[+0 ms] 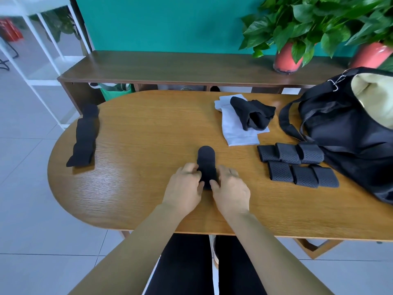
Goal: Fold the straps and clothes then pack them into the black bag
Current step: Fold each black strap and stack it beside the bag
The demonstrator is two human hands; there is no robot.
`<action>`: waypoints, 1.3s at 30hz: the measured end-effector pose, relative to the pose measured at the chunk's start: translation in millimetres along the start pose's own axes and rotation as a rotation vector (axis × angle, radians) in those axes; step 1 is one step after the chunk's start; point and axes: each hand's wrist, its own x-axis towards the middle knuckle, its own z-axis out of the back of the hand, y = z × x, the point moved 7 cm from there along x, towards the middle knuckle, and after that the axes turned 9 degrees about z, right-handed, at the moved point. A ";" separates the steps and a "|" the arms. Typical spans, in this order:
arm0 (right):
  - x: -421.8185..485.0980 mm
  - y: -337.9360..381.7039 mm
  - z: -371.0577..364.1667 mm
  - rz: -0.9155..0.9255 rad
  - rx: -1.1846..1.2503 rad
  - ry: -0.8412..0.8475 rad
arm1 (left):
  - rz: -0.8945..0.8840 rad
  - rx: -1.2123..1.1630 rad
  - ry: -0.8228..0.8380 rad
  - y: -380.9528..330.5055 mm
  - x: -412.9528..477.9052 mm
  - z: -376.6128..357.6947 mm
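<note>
A black strap [206,160] lies on the wooden table [138,167] at the front centre, its rounded end pointing away from me. My left hand [185,188] pinches its near left edge and my right hand [229,188] pinches its near right edge. Several folded perforated straps [297,165] sit in two rows to the right. A long unfolded black strap [84,137] lies at the table's left end. A white garment [236,128] with a crumpled black garment [253,114] on it lies at the back. The black bag [344,128] stands open at the right, its pale lining showing.
A dark wooden bench [170,69] runs behind the table with two potted plants [287,58] on it. A white shelf frame [42,60] stands at the far left. Tiled floor surrounds the table. My legs show below the table's near edge.
</note>
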 end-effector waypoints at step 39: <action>10.4 -7.7 -7.9 -0.098 0.117 0.005 | 0.279 -0.030 -0.119 21.1 -1.3 2.8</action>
